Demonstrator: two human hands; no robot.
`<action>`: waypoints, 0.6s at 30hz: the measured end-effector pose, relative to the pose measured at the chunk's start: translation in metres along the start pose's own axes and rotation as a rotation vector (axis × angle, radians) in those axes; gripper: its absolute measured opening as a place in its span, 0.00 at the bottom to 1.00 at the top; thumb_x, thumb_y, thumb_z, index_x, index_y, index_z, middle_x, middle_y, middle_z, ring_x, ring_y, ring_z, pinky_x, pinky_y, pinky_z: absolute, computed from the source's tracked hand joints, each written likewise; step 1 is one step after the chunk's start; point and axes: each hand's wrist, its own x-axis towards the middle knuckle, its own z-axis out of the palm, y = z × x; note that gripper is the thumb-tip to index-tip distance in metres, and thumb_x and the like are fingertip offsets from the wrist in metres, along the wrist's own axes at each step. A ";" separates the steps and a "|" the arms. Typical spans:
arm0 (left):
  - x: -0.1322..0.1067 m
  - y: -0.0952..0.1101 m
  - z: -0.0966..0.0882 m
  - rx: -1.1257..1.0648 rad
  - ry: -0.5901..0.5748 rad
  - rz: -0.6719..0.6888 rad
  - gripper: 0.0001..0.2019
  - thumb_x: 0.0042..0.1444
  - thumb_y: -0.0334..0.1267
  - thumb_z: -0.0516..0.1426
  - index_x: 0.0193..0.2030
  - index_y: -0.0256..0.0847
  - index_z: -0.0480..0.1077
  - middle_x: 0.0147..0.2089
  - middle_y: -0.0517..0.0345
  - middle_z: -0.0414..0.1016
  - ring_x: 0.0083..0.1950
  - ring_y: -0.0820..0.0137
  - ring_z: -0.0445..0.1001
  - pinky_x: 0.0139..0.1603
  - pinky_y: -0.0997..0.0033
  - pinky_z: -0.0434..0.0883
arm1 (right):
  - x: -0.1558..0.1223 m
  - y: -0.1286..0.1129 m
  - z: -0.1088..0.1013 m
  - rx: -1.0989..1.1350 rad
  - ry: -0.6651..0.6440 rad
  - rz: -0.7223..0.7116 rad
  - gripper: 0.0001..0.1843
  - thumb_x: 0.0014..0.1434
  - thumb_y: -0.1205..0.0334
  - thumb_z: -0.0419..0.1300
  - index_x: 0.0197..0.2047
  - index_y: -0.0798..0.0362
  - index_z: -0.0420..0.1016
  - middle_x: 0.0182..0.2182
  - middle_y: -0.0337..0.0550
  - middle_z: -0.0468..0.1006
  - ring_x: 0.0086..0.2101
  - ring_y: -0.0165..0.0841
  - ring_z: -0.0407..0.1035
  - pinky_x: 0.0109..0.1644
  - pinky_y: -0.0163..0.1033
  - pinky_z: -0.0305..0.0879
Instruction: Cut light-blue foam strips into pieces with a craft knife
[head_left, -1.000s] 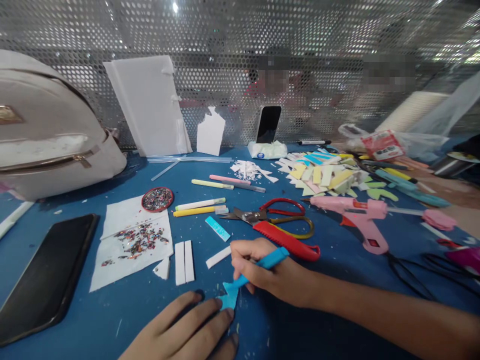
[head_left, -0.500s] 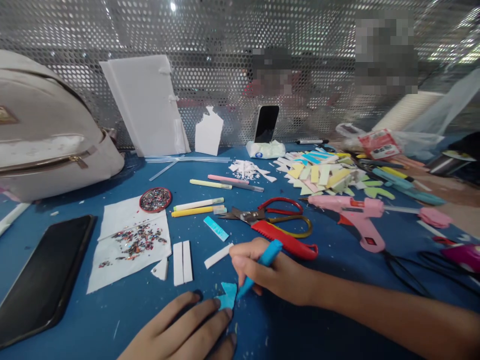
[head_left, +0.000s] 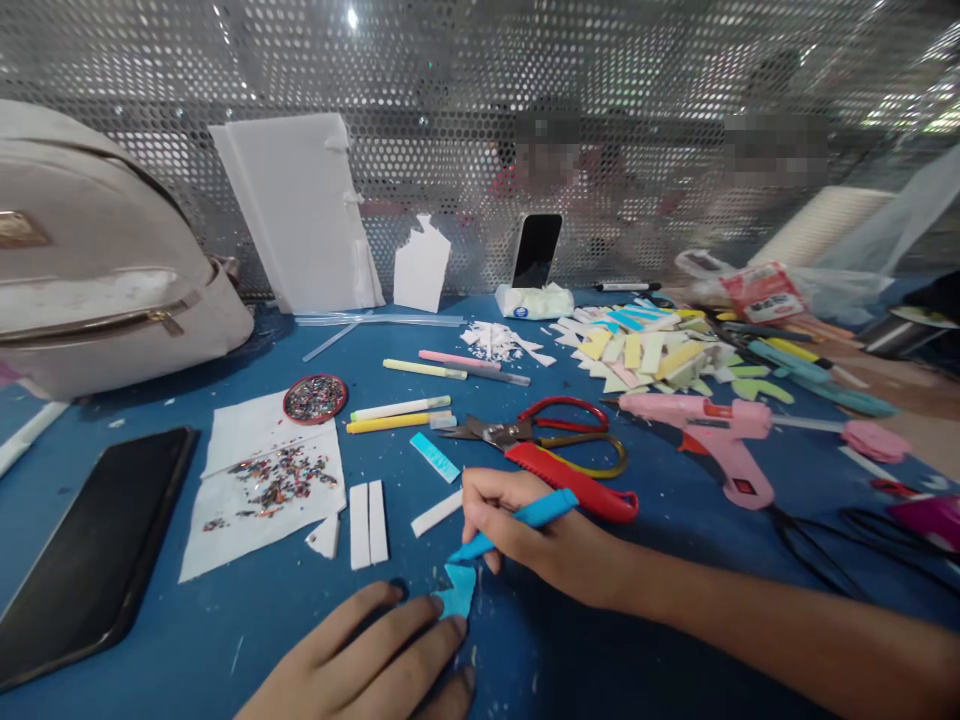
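At our far left, a pale beige backpack with a gold zip [head_left: 105,250] stands on the table, beyond a flat black phone [head_left: 94,560]. Rightward, a white paper sheet [head_left: 225,550] bears scattered multicoloured flakes [head_left: 292,485], with two narrow white strips [head_left: 368,525] beside it. Our left hand [head_left: 371,650] lies palm down, fingers loosely spread and gripping nothing, two fingertips resting on a small, notched bright-blue piece [head_left: 459,590] on the tabletop. Our right hand [head_left: 540,545] grasps a slim blue marker [head_left: 546,508] between bent fingers, its tip at the piece's upper left corner; we cannot tell whether they touch. Metal scissors with red-and-bronze handles [head_left: 511,433] lie just beyond; farther right rests a pink plastic glue gun [head_left: 705,412].
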 end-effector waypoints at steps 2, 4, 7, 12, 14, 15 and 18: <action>0.000 0.000 -0.001 -0.006 0.008 -0.009 0.21 0.75 0.35 0.42 0.51 0.53 0.77 0.54 0.73 0.77 0.53 0.77 0.76 0.64 0.74 0.66 | 0.000 -0.001 0.000 -0.009 -0.023 -0.012 0.22 0.68 0.51 0.49 0.25 0.54 0.65 0.19 0.34 0.63 0.21 0.26 0.60 0.26 0.32 0.56; 0.000 0.001 0.000 -0.009 0.015 -0.009 0.21 0.75 0.35 0.42 0.50 0.52 0.77 0.53 0.73 0.77 0.53 0.77 0.76 0.66 0.73 0.64 | 0.000 -0.001 0.000 0.003 -0.037 -0.018 0.24 0.68 0.51 0.48 0.24 0.54 0.64 0.18 0.33 0.61 0.20 0.26 0.59 0.26 0.32 0.56; 0.001 0.003 0.003 -0.011 0.056 -0.032 0.22 0.76 0.35 0.42 0.49 0.52 0.78 0.51 0.74 0.78 0.52 0.79 0.75 0.72 0.70 0.55 | 0.000 -0.002 0.001 -0.011 0.015 0.022 0.20 0.67 0.53 0.51 0.27 0.55 0.66 0.21 0.35 0.66 0.23 0.27 0.63 0.27 0.32 0.58; 0.002 0.001 0.003 -0.019 0.057 -0.034 0.21 0.75 0.35 0.43 0.49 0.52 0.78 0.51 0.73 0.78 0.51 0.78 0.76 0.69 0.72 0.60 | 0.000 0.001 0.000 0.019 -0.010 0.009 0.23 0.68 0.48 0.50 0.27 0.55 0.66 0.20 0.34 0.64 0.21 0.27 0.62 0.27 0.32 0.58; 0.002 -0.001 0.002 -0.019 0.038 -0.012 0.21 0.75 0.35 0.43 0.50 0.52 0.77 0.52 0.73 0.78 0.52 0.78 0.76 0.69 0.73 0.61 | 0.000 0.001 0.000 0.015 -0.016 0.008 0.24 0.68 0.47 0.50 0.26 0.54 0.66 0.21 0.35 0.64 0.21 0.27 0.61 0.26 0.32 0.57; 0.001 -0.001 0.001 -0.017 0.032 -0.009 0.21 0.75 0.35 0.43 0.50 0.52 0.77 0.52 0.73 0.78 0.52 0.78 0.75 0.69 0.72 0.60 | 0.000 0.002 0.000 0.018 -0.020 -0.003 0.26 0.69 0.46 0.49 0.26 0.54 0.66 0.20 0.34 0.63 0.21 0.26 0.61 0.26 0.33 0.57; 0.001 0.000 0.003 -0.022 0.003 -0.007 0.20 0.75 0.36 0.43 0.52 0.52 0.76 0.54 0.73 0.77 0.54 0.78 0.74 0.73 0.70 0.51 | 0.000 0.001 0.000 0.017 -0.004 0.001 0.26 0.69 0.44 0.49 0.26 0.54 0.66 0.21 0.35 0.64 0.22 0.27 0.62 0.26 0.33 0.57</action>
